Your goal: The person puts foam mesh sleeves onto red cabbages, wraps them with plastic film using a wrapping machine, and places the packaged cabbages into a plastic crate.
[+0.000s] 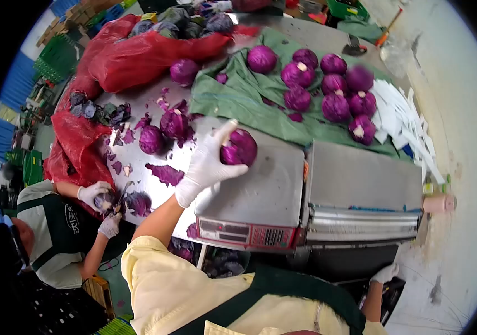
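My left hand [209, 162], in a white glove, is closed round a red cabbage [239, 147] at the left back corner of the weighing scale [260, 187]. Its thumb and fingers curve about the cabbage's sides. Low on the right, my gloved right hand [385, 273] is at the rim of a black crate [396, 293], fingers bent over the edge; they show small. Two more trimmed cabbages, one a purple head [152, 139], lie left of my left hand among loose leaves. A torn purple leaf [166, 174] lies near my left wrist.
A wrapping machine [364, 173] adjoins the scale. Several cabbages lie on a green cloth [233, 92] behind it, beside white strips [400, 111]. Red mesh sacks [138, 61] line the back left. At left, a co-worker [54, 229] handles a cabbage [104, 201] with gloved hands.
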`<state>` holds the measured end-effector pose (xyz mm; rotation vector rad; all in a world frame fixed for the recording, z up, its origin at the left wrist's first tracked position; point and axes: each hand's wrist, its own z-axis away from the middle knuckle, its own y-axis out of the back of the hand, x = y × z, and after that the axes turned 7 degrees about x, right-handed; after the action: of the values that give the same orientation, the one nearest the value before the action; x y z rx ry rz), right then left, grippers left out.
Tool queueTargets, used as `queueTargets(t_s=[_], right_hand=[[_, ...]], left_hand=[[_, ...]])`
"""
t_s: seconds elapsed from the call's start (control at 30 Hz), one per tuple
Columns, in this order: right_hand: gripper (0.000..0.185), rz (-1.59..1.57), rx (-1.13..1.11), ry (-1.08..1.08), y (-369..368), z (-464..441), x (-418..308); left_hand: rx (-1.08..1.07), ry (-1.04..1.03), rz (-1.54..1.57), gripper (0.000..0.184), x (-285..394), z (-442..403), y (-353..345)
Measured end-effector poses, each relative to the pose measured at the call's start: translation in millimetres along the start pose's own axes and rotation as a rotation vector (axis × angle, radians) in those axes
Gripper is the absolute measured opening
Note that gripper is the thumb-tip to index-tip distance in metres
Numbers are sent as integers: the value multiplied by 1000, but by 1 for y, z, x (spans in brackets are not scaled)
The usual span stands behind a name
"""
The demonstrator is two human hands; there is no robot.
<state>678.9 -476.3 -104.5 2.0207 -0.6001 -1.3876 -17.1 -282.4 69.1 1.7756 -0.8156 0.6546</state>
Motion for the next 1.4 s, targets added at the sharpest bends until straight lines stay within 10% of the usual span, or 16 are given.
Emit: queueTargets(t_s=[0.23, 0.4, 0.57, 0.7, 1.4], right_hand=[[51, -65, 21, -73, -5, 6, -10], [41, -34, 33, -21, 5, 16, -36], [42, -24, -23, 40, 6, 12, -27], [52, 17, -92, 85, -2, 4, -7], [47, 29, -29, 177, 3, 11, -10]], left_hand=[[-189, 35, -315, 98, 54, 42, -45], [105, -135, -147, 113, 33, 55, -36], [420, 12, -44, 40, 62, 75, 34], [897, 119, 48, 59, 87, 99, 48], [1004, 273, 88, 47, 85, 104, 35]])
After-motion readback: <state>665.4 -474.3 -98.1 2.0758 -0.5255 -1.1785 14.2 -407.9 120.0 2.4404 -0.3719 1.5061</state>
